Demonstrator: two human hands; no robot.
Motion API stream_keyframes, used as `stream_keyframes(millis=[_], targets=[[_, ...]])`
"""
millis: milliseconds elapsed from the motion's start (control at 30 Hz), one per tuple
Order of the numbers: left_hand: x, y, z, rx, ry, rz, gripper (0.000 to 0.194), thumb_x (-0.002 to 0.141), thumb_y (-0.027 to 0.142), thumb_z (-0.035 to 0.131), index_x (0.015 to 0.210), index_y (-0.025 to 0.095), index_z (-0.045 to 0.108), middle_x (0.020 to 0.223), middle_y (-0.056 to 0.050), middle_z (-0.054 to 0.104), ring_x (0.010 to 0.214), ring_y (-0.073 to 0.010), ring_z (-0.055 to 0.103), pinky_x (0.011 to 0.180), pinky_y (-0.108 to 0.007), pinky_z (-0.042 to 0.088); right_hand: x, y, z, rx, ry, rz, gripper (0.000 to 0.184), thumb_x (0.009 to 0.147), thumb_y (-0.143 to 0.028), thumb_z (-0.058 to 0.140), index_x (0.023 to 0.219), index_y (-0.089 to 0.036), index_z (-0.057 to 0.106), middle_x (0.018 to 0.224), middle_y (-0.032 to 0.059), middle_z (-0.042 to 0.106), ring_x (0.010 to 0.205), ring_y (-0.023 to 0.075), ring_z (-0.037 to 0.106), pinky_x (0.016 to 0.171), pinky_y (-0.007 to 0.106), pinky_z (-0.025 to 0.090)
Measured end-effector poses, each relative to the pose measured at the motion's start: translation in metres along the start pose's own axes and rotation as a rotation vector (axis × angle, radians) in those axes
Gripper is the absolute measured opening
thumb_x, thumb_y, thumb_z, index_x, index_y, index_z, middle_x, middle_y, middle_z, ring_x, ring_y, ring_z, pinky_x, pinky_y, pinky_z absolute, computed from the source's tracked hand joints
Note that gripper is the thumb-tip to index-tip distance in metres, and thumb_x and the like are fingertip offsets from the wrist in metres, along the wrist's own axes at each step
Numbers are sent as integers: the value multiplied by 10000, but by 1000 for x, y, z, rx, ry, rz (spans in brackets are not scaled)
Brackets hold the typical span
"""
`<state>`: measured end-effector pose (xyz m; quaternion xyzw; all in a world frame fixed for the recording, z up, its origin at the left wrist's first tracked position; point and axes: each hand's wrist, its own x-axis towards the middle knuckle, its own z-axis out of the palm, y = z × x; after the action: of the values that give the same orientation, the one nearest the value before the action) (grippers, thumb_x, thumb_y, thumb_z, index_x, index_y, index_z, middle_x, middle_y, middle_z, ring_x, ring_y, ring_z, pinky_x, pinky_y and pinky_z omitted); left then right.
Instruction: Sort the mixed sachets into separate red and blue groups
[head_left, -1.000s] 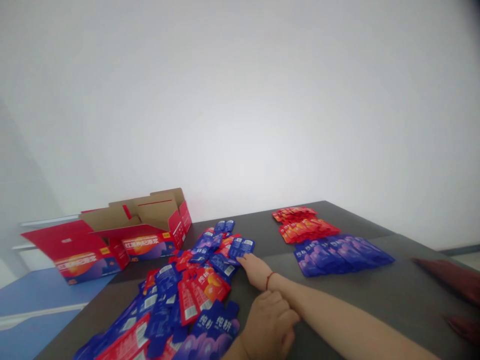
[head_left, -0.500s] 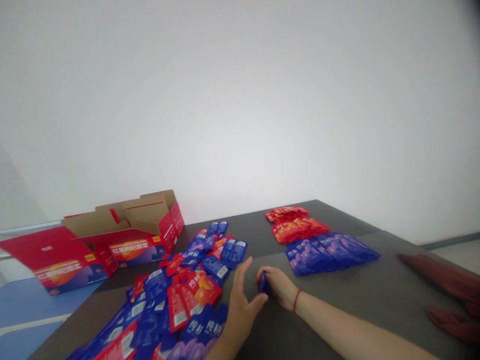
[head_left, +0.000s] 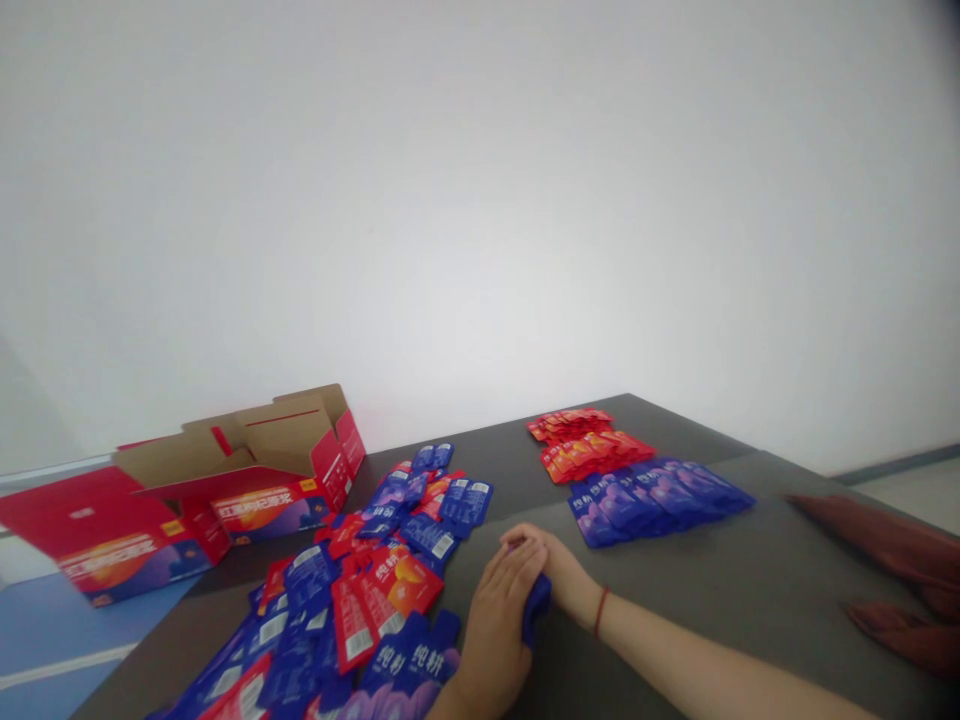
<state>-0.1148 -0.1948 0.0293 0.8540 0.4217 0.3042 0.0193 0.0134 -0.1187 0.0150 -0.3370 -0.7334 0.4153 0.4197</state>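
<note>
Blue foil sachet [head_left: 535, 610], limp and slippery, sits clasped between left hand [head_left: 495, 625] and right hand [head_left: 561, 572], safest held by its edge.

Glossy plastic-foil sachets [head_left: 379, 590] lie at eleven o'clock on the smooth, matt grey table top [head_left: 675, 610], with a paperboard box [head_left: 289, 440] at ten o'clock, glossy printed outside and plain rough brown inside, and a matt dark red cloth [head_left: 877, 535] at three o'clock.

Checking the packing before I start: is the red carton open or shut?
Open: the red carton has its flaps spread outward, showing the bare brown cardboard.
</note>
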Motion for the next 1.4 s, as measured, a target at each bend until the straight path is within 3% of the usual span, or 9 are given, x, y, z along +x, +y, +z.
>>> stream_keyframes(millis=[133, 233, 333, 500, 633, 800, 967, 1167, 1400], targets=[[1, -3, 2, 114, -135, -202, 718, 637, -27, 351, 1324, 162, 434, 1363, -85, 481, 1267, -202, 418, 1087, -456, 297, -8, -10, -20, -58, 30, 82, 307, 810, -153, 348, 1015, -162, 576, 1002, 78, 645, 903, 201, 609, 804, 372, 499], [3, -2, 9, 121, -212, -327, 569, 680, 2, 388, 1208, 143, 545, 1241, -108, 585, 1163, -233, 519, 1025, -446, 376, -33, -26, -27, -304, -42, -149, 358, 775, -189, 474, 1123, -176, 560, 1133, 91, 596, 1058, 208, 538, 954, 375, 418], [4, -2, 18, 34, -155, -381, 496, 696, 53, 459, 1173, 142, 558, 1179, -100, 619, 1113, -220, 551, 986, -385, 420, -55, -34, -26, -514, -215, -297, 562, 696, -172, 585, 1252, -184, 501, 1260, 94, 538, 1161, 223, 469, 1024, 366, 364], [2, -7, 20, -85, -96, -309, 516, 696, 50, 461, 1188, 176, 550, 1237, -61, 589, 1158, -172, 518, 1038, -329, 379, -54, -15, -30, -747, -238, -212, 608, 708, -42, 484, 1313, -110, 464, 1314, 143, 516, 1192, 245, 473, 1026, 392, 375], [-1, -14, 9, 86, -187, -326, 483, 749, 59, 445, 1206, 170, 556, 1226, -78, 598, 1155, -209, 521, 1029, -388, 377, -48, -5, -46, -698, -261, -193, 454, 777, -37, 428, 1167, -178, 610, 1134, 83, 652, 1048, 206, 585, 968, 350, 427], [1, -14, 0, 169, -277, -334, 444, 827, 53, 360, 1172, 210, 592, 1139, -45, 655, 1054, -181, 592, 958, -337, 427, -50, -10, -58, -587, -246, -250, 421, 854, -203, 503, 1273, -189, 532, 1216, 84, 612, 1101, 208, 564, 981, 335, 412], [4, -8, -2, 191, -283, -279, 420, 827, 72, 408, 1179, 217, 587, 1140, -42, 655, 1047, -183, 596, 939, -319, 439, -47, -9, -64, -544, -363, -273, 336, 904, -205, 432, 1190, -196, 608, 1129, 70, 664, 1054, 197, 597, 946, 310, 432], [4, -13, -9, 180, -340, -253, 434, 847, 72, 372, 1179, 245, 593, 1105, -41, 675, 998, -197, 629, 893, -346, 477, -49, -14, -69, -481, -389, -322, 452, 855, -223, 527, 1303, -180, 498, 1242, 79, 596, 1134, 193, 544, 994, 298, 393], [4, -30, 0, 109, -327, -237, 578, 720, 0, 402, 1206, 252, 587, 1175, -32, 643, 1064, -192, 606, 952, -325, 452, -47, -19, -68, -397, -405, -304, 458, 869, -112, 405, 1307, -213, 497, 1257, 62, 588, 1146, 166, 541, 992, 292, 396]])
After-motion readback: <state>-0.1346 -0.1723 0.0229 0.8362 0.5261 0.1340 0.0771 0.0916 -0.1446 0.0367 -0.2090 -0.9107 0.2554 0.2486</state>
